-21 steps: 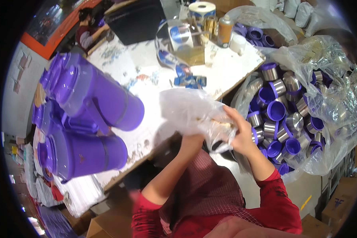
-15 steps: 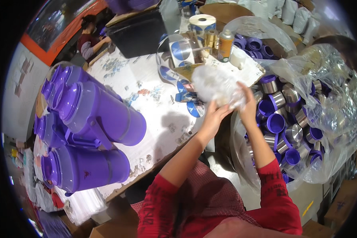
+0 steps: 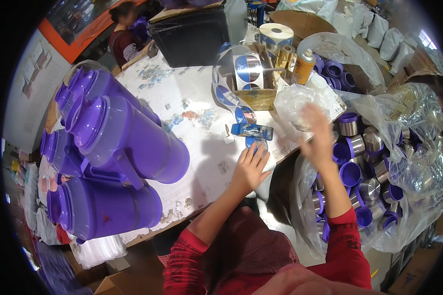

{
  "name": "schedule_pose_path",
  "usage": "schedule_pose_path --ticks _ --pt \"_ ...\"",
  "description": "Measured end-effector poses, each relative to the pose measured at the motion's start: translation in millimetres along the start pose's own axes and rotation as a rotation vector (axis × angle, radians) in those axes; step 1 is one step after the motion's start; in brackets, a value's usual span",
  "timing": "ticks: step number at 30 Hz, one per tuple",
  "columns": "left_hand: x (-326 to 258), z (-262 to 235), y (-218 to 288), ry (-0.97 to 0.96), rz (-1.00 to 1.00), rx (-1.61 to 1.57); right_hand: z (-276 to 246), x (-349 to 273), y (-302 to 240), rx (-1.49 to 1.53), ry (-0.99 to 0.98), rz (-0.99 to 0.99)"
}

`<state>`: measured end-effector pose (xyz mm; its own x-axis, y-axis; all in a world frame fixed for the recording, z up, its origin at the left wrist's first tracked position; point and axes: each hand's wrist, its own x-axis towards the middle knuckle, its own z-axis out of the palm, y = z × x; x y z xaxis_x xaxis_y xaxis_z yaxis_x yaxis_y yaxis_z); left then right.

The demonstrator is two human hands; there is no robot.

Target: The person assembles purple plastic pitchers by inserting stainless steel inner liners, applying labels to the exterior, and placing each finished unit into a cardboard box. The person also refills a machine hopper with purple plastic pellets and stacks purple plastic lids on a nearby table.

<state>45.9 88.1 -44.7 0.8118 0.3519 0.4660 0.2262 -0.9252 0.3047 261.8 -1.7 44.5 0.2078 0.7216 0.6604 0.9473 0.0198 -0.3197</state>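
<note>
My left hand [image 3: 251, 169] is open at the table's front edge, its fingers reaching onto the lowest blue-and-white round sticker [image 3: 256, 143] of a hanging strip. Something white [image 3: 268, 169] shows under and beside that hand; I cannot make out what it is. My right hand [image 3: 319, 135], smeared by motion, has its fingers stretched out and appears to hold nothing. It is in front of a crumpled clear plastic bag [image 3: 293, 102] at the table's right corner. Just beyond my left fingers lies a small blue box [image 3: 252, 131]. The strip comes off a sticker roll [image 3: 248, 69] on a dispenser.
Large purple jugs [image 3: 133, 142] lie on the table's left side. Behind the dispenser stand another label roll [image 3: 276, 34], gold tape [image 3: 285, 55] and a spray can [image 3: 304, 66]. Plastic-lined containers hold steel-and-purple cups [image 3: 350, 173]. A co-worker [image 3: 125, 37] sits beyond a black bin [image 3: 189, 39].
Both hands were on the crumpled plastic; it now rests on the table's right corner. My hands have parted, the left coming down to the sticker strip. The view has shifted slightly.
</note>
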Motion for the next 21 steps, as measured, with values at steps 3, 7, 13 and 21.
schedule_pose_path --ticks 3,7,13,21 --pt "-9 10 1 -0.007 0.021 0.043 69 7 -37 0.194 -0.306 -0.232" --pt "-7 9 6 0.097 0.053 0.114 117 14 -34 0.122 -0.378 -0.128" --pt "-43 -18 51 0.011 0.306 -0.022 88 10 -34 0.303 -0.273 -0.116" --pt "-60 -95 99 -0.010 0.191 0.014 64 38 -60 0.317 -0.231 -0.286"
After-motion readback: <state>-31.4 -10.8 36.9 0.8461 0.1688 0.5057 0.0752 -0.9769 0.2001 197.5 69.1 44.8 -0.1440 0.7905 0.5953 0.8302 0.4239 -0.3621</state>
